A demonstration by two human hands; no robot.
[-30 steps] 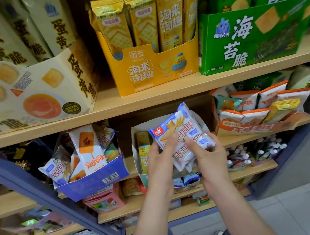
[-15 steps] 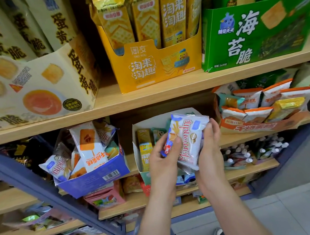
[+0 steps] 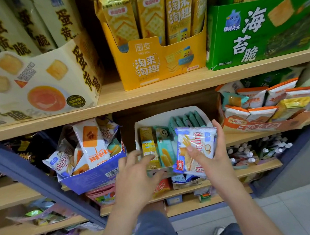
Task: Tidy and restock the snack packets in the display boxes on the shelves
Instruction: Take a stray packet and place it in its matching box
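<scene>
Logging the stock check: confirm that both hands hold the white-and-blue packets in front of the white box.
Not quite. In the head view only the right hand holds the white-and-blue packets in front of the white box; the left hand is open and holds nothing.

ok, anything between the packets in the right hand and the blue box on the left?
Yes: the open left hand hangs in that gap, at the right corner of the blue box. The right hand grips the packets in front of the white box. That box is crowded.
</scene>
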